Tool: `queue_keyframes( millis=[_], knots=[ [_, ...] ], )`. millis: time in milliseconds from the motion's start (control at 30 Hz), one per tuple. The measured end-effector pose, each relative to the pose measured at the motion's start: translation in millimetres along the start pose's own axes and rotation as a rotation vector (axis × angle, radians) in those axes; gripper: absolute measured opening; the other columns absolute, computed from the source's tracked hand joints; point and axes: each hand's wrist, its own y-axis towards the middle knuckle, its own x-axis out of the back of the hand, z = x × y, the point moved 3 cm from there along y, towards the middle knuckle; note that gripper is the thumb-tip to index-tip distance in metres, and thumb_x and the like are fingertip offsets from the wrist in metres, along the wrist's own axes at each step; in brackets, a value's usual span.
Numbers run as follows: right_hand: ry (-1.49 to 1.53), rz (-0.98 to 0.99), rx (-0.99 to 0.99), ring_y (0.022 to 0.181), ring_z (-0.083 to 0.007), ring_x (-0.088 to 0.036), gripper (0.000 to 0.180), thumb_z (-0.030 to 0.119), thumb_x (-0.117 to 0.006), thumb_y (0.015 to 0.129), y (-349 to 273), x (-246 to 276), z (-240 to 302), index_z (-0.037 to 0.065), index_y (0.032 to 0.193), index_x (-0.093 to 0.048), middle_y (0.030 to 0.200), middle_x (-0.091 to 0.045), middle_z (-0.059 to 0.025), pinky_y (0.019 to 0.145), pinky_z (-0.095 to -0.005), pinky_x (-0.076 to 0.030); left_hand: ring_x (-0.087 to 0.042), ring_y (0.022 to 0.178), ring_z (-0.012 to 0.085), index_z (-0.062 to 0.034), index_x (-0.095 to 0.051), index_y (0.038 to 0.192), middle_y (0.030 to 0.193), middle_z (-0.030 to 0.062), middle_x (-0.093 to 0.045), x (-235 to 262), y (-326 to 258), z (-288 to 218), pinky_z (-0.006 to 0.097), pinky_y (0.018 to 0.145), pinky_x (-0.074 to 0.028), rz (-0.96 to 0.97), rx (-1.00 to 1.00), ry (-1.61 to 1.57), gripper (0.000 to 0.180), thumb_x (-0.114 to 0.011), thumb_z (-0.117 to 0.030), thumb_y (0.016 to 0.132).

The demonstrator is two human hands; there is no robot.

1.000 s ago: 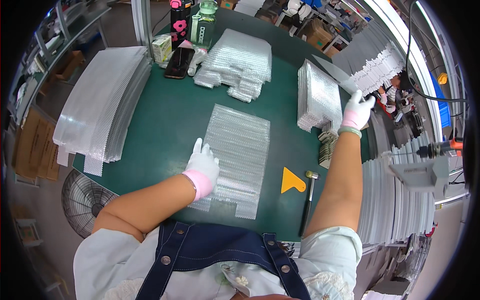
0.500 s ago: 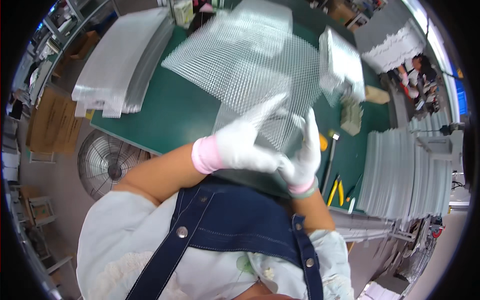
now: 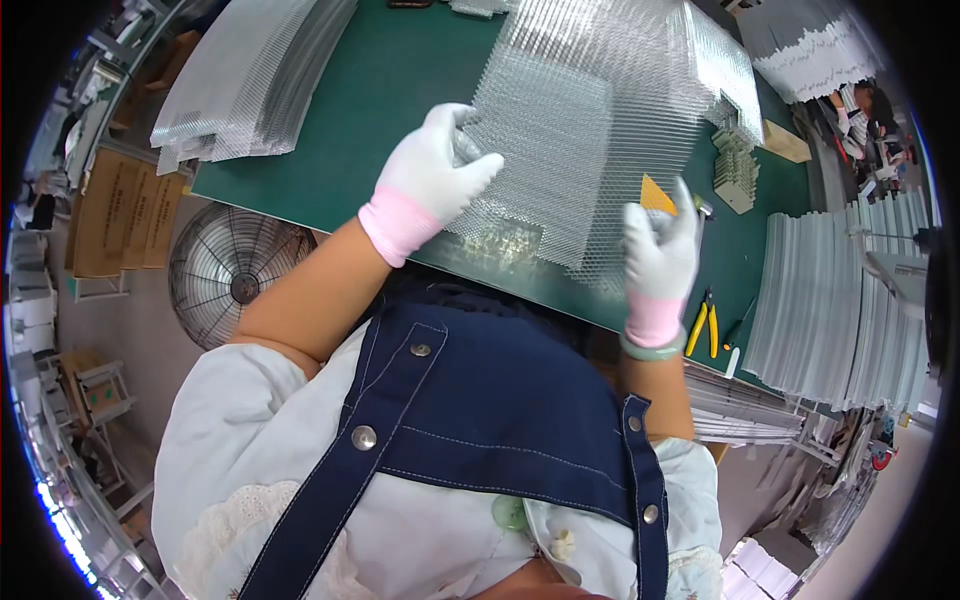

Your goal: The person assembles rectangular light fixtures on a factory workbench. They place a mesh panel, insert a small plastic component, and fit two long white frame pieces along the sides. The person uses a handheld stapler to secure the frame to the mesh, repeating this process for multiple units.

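Observation:
On the green tabletop lie overlapping expanded-metal mesh sheets (image 3: 545,150), silvery and see-through, reaching from the table's front edge to the far side. My left hand (image 3: 428,180), in a white glove with a pink cuff, is at the left edge of the mesh. Its thumb and fingers are spread apart with no sheet visibly pinched. My right hand (image 3: 662,250), gloved the same way, is beside the mesh's right edge, fingers raised and apart. Just behind it shows an orange-yellow piece (image 3: 655,193), partly hidden by the fingers.
A tall stack of mesh sheets (image 3: 250,75) stands at the table's left. Yellow-handled pliers (image 3: 703,328) lie near the front right, by a grey block of stacked pieces (image 3: 735,172). More sheets stand packed (image 3: 815,310) at the right. A floor fan (image 3: 240,285) is below left.
My hands have moved apart, the left leftward and the right rightward. The mesh, which was tilted and blurred near my hands, now lies flatter and squarer. The whole view has shifted.

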Motion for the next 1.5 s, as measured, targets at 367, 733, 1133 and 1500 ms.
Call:
queue_keyframes(
  millis=[367, 733, 1133, 1500],
  knots=[
    [-0.823, 0.169, 0.040, 0.097, -0.0391, -0.068, 0.092, 0.053, -0.072, 0.083, 25, -65, -74, -0.007, 0.144, -0.037, 0.106, -0.068, -0.0260, 0.082, -0.0441, -0.055, -0.068, 0.099, 0.0374, 0.0028, -0.051, 0.124, 0.103, 0.0224, -0.070, -37, 23, 71, 0.045, 0.084, -0.054, 0.184, 0.163, 0.637, 0.069, -0.067, -0.054, 0.087],
    [-0.897, 0.300, -0.088, 0.105, -0.0385, -0.066, 0.087, 0.054, -0.070, 0.084, 38, -66, -68, -0.007, 0.140, -0.042, 0.110, -0.068, -0.0258, 0.088, -0.0442, -0.054, -0.068, 0.097, 0.0373, 0.0009, -0.053, 0.117, 0.100, 0.0226, -0.069, -39, 29, 75, 0.045, 0.083, -0.055, 0.231, 0.191, 0.683, 0.064, -0.065, -0.055, 0.088],
    [-1.087, 0.235, 0.167, 0.093, -0.0376, -0.066, 0.051, 0.045, -0.076, 0.082, 32, -72, -39, 0.004, 0.106, -0.058, 0.095, -0.063, -0.0178, 0.078, -0.0459, -0.056, -0.066, 0.100, 0.0391, 0.0000, -0.058, 0.105, 0.103, 0.0209, -0.066, -43, 19, 60, 0.047, 0.088, -0.053, 0.210, 0.064, 0.669, 0.037, -0.062, -0.035, 0.093],
    [-1.064, 0.463, 0.532, 0.137, -0.0404, -0.038, 0.076, 0.055, -0.066, 0.085, -54, -69, -54, 0.002, 0.138, -0.053, 0.142, -0.047, -0.0262, 0.116, -0.0579, -0.020, -0.056, 0.100, 0.0352, 0.0032, -0.060, 0.105, 0.112, 0.0197, -0.053, -62, -54, 57, 0.044, 0.087, -0.047, 0.288, -0.493, 0.884, 0.042, -0.066, -0.034, 0.087]
  ],
)
